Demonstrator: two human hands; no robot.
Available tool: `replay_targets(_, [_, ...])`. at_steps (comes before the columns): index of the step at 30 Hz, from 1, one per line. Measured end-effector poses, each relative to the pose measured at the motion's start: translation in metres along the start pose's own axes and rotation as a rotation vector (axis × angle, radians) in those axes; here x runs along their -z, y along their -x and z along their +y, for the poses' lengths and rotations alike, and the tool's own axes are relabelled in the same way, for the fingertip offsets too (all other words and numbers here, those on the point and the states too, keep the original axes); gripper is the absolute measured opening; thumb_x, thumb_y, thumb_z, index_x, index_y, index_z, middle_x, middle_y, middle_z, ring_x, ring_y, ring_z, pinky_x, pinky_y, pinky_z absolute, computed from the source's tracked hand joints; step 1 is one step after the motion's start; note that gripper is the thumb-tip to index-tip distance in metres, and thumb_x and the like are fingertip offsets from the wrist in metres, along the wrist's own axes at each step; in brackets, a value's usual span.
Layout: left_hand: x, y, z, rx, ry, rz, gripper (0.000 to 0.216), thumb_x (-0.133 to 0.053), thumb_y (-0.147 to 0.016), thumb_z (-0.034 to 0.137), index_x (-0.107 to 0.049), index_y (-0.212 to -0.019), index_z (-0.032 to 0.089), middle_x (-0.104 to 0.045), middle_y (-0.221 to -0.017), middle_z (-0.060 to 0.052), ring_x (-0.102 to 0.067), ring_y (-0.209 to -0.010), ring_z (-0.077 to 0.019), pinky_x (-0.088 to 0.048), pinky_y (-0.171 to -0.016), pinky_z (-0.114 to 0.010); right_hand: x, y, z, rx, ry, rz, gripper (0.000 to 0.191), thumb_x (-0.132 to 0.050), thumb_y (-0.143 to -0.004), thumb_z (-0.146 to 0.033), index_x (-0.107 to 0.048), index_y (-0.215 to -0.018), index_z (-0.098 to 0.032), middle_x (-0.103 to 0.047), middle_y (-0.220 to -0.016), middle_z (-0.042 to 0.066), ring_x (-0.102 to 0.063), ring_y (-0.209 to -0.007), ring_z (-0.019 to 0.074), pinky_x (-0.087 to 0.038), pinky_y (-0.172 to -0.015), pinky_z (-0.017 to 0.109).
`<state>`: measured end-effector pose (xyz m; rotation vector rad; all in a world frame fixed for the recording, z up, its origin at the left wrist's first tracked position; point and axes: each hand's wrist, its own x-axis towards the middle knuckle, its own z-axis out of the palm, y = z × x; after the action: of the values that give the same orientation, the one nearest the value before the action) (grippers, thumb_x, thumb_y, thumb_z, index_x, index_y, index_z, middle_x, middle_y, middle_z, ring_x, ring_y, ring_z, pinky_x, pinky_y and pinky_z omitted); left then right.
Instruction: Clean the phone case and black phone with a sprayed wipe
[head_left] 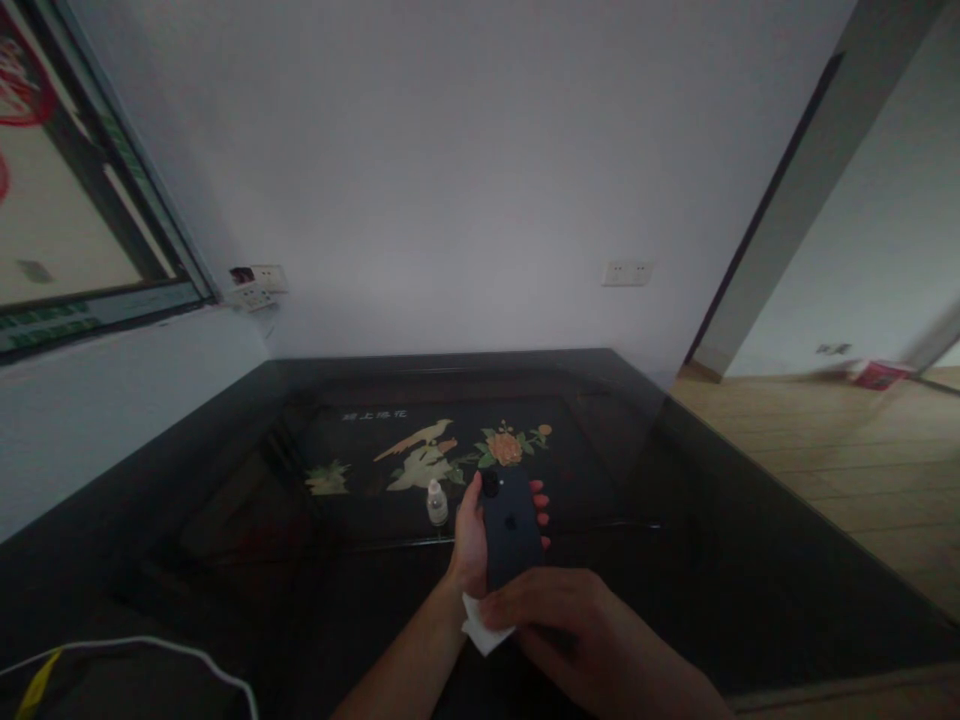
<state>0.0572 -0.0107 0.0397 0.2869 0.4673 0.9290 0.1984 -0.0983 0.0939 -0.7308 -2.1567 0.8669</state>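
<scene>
You seem to be wiping a phone (516, 548).
Your left hand (471, 540) holds it, right hand (564, 602) pinches tissue (484, 636); rub softly next.

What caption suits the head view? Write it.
Left hand holds a dark-blue rectangular phone; right hand pinches crumpled white tissue.

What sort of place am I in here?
Probably a room in a home: there's a glossy dark table with a bird-and-flower design, a window on the left, and a wood-look floor on the right.
</scene>
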Motion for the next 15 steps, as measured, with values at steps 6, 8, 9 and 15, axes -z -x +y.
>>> replay_targets(6, [0.0,0.001,-0.004,0.022,-0.008,0.143,0.068,-0.045,-0.096,0.063,-0.072,-0.113,0.003,-0.076,-0.081,-0.017,-0.074,-0.069,-0.0283,-0.058,-0.07,-0.038,0.038,-0.03,0.026,0.002,0.141,0.251,0.031,-0.061,-0.093,-0.011,-0.077,-0.114,-0.027,-0.08,-0.114,0.003,-0.075,-0.107,0.0195,-0.059,-0.099,0.034])
replay_targets(8, [-0.003,0.004,-0.006,0.033,-0.01,0.158,0.066,-0.046,-0.095,0.064,-0.072,-0.113,0.005,-0.076,-0.08,-0.017,-0.074,-0.07,-0.0295,-0.058,-0.071,-0.04,0.046,-0.041,0.041,-0.009,0.213,0.359,0.029,-0.06,-0.094,-0.014,-0.077,-0.114,-0.026,-0.08,-0.114,0.004,-0.075,-0.108,0.0209,-0.059,-0.1,0.037])
replay_targets(9, [-0.004,0.005,-0.006,0.035,-0.011,0.154,0.067,-0.045,-0.096,0.064,-0.072,-0.113,0.005,-0.077,-0.081,-0.017,-0.074,-0.071,-0.0298,-0.059,-0.072,-0.041,0.049,-0.045,0.048,-0.012,0.24,0.391,0.028,-0.059,-0.095,-0.015,-0.077,-0.113,-0.026,-0.079,-0.115,0.004,-0.075,-0.108,0.0212,-0.06,-0.1,0.038])
replay_targets(15, [-0.005,0.006,-0.006,0.034,0.006,0.149,0.062,-0.048,-0.097,0.059,-0.071,-0.118,0.007,-0.078,-0.087,-0.017,-0.076,-0.078,-0.031,-0.058,-0.08,-0.043,0.035,-0.045,0.073,-0.013,0.353,0.358,0.035,-0.057,-0.094,-0.01,-0.076,-0.119,-0.027,-0.078,-0.119,0.004,-0.073,-0.113,0.0208,-0.058,-0.104,0.04])
